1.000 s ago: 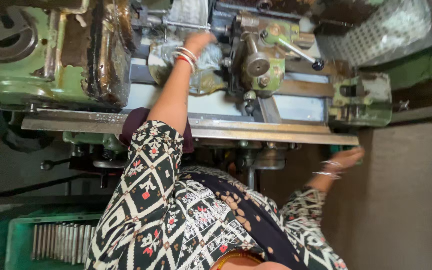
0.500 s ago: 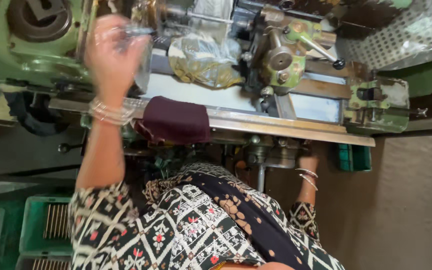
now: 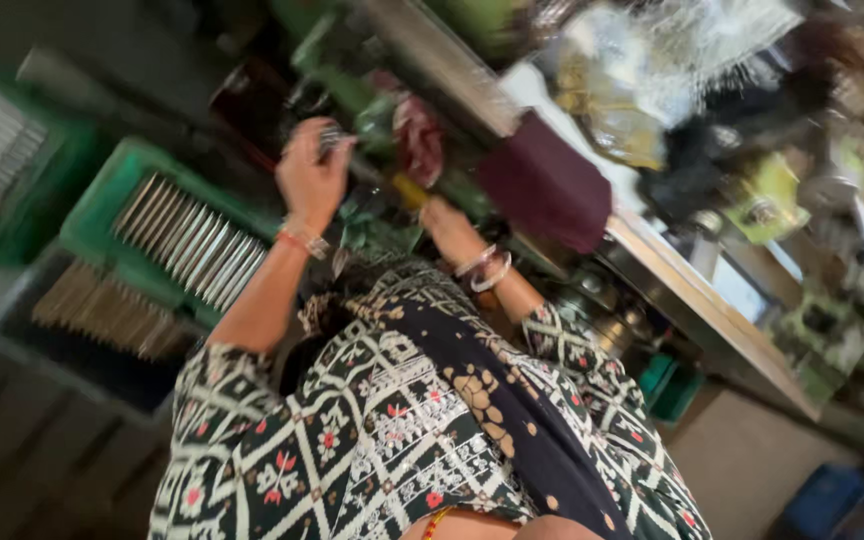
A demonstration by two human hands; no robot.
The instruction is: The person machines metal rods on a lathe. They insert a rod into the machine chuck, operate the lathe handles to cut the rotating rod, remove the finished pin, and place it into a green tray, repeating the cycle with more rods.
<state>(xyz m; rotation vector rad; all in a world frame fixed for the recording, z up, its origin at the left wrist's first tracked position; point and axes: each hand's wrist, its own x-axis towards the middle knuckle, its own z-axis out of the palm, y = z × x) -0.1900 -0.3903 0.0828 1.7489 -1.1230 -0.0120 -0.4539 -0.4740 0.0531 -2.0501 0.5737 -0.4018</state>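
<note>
While the view blurs, my left hand [image 3: 310,172] pinches a small metal part [image 3: 330,138] above the green crate [image 3: 102,215] of rods at eight o'clock; my right hand [image 3: 449,225], grip unclear, rests below the maroon cloth [image 3: 542,185].

Head view only, looking down and tilted hard, blurred. Close over patterned sleeves [image 3: 352,430] and both hands, left hand [image 3: 310,175], right hand [image 3: 449,228]. Facing green crates [image 3: 167,235] low left, lathe [image 3: 752,200] upper right.
</note>
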